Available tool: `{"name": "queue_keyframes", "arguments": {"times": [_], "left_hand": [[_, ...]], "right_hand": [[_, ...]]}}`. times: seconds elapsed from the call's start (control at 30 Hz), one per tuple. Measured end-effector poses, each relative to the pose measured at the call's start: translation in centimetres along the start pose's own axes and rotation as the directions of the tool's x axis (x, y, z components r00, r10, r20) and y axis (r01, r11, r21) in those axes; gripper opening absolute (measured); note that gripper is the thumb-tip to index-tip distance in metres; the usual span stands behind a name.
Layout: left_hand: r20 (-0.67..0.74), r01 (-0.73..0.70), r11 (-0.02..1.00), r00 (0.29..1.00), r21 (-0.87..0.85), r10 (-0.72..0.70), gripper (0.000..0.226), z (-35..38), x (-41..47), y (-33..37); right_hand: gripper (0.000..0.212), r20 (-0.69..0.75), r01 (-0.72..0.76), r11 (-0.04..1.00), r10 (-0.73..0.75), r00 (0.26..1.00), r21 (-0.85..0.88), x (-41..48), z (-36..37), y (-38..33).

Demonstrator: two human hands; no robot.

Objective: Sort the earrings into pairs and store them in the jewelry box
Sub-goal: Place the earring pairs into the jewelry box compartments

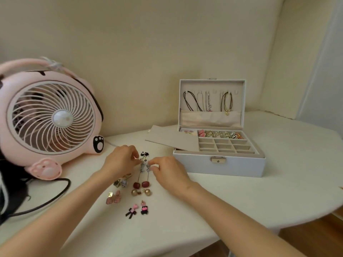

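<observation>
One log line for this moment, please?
stage: pairing | left hand: pinches drop earrings | right hand: pinches drop earrings | jewelry box: lid open

The left hand (120, 160) and right hand (168, 171) are each pinching the top of one of two long earrings (145, 184) with red stones, mid-table. Other earrings are lying in pairs nearer: gold balls (147, 192), pink drops (113, 198), black-and-pink bows (143, 209). The jewelry box (219, 167) is standing open on the right of the white table (278, 191). A pink fan (52, 117) is sitting far left.
</observation>
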State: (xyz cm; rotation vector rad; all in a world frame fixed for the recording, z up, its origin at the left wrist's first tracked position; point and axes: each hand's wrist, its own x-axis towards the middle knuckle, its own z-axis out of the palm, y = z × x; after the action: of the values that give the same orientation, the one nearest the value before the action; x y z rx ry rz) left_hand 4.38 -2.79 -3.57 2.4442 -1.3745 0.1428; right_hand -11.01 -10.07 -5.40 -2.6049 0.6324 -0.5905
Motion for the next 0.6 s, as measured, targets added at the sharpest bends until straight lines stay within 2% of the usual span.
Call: {"name": "queue_keyframes", "arguments": {"times": [0.13,0.2,0.43,0.6], "left_hand": [[-0.009,0.055,0.993,0.998,-0.103,-0.057,0.014,0.8,1.6,-0.2],[0.000,0.049,0.994,0.999,-0.096,-0.049,0.008,0.9,1.8,-0.1],[0.093,0.044,0.999,0.995,-0.023,-0.042,0.015,0.5,1.2,0.5],[0.053,0.018,1.000,0.998,-0.026,-0.016,0.008,0.7,0.8,1.4]], "right_hand": [[0.036,0.019,-0.040,0.999,0.041,0.999,-0.025,1.5,0.8,-0.1],[0.036,0.020,-0.041,0.997,0.042,0.999,-0.059,1.8,0.9,0.0],[0.030,-0.075,-0.089,0.991,0.081,0.994,-0.104,2.5,2.0,-0.4],[0.024,-0.122,-0.118,0.986,0.104,0.987,-0.117,2.6,2.3,-0.5]]}}
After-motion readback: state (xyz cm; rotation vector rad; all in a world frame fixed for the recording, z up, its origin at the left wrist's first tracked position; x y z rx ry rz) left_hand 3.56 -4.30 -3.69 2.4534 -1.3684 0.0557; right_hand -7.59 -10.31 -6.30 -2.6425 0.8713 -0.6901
